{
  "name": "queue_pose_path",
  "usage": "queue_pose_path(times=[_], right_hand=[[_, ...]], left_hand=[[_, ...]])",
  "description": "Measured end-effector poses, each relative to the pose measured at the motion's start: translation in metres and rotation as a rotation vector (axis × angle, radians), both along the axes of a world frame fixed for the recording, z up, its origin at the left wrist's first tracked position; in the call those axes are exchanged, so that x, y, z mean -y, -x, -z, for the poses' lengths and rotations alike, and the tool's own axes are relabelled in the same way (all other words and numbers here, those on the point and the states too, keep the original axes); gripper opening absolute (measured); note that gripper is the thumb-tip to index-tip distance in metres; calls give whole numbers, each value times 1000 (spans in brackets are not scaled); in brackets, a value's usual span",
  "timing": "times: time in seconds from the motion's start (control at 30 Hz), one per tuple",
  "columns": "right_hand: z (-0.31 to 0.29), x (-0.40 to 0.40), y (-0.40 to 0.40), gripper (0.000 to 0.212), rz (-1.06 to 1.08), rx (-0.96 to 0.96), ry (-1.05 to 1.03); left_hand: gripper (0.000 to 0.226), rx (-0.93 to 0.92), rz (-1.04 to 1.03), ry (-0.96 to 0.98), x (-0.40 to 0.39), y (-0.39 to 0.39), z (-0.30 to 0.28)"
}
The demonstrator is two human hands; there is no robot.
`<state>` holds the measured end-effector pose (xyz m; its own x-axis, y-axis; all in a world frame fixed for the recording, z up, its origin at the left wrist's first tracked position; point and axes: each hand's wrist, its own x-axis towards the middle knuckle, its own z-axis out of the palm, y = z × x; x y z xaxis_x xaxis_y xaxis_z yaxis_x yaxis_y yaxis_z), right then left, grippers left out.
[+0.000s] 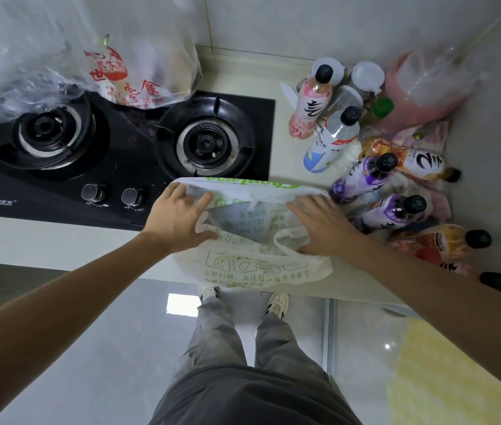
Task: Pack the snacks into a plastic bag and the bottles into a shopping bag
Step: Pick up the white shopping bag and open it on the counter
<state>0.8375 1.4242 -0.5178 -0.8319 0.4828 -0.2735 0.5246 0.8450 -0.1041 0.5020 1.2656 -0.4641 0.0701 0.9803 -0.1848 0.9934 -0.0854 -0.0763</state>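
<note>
Pale kitchen surface (286, 167) runs across the middle of the frame, with a black two-burner gas hob (120, 148) set into it at the left and grey tiled wall behind. On the hob's far edge, in the upper left of the frame, stands a clear plastic bag (138, 78) with red printing, its contents too blurred to tell.

At the centre of the frame a white shopping bag (252, 265) with green print lies on the near edge of the surface, its lower part hanging over the edge. The left hand (178, 219) rests on the bag's left side, fingers spread and fairly straight, thumb pressing the plastic. The right hand (322, 228) lies flat on its right side, fingers extended over a bunched handle loop; whether either grip pinches the film I cannot tell.

Bottles crowd the right of the frame. A pink bottle (310, 102) and a white-and-blue bottle (331, 139) stand upright with black caps. Just right of the bag two purple bottles (362, 176) (393, 210) lean together, and orange bottles (411, 161) (445, 240) lie on their sides near them. Behind, in the upper right, sit lidded jars (365, 78) and a pink bag (420, 90).

Below, grey trousers (243, 348) and white shoes (276, 305) stand on the floor.
</note>
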Motion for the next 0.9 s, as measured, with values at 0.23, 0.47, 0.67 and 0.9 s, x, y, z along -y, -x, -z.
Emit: queue_pose_path(times=[0.23, 0.47, 0.67, 0.9], right_hand=[[-5, 6, 2, 120, 33, 109, 116], [-10, 12, -5, 30, -61, -237, 192], [-18, 8, -3, 73, 201, -97, 284], [-24, 2, 4, 50, 136, 180, 31]], left_hand=[[120, -96, -35, 90, 7, -5, 3], [60, 11, 201, 96, 19, 9, -4], [56, 147, 143, -74, 27, 17, 3], [37, 44, 30, 30, 17, 13, -1]])
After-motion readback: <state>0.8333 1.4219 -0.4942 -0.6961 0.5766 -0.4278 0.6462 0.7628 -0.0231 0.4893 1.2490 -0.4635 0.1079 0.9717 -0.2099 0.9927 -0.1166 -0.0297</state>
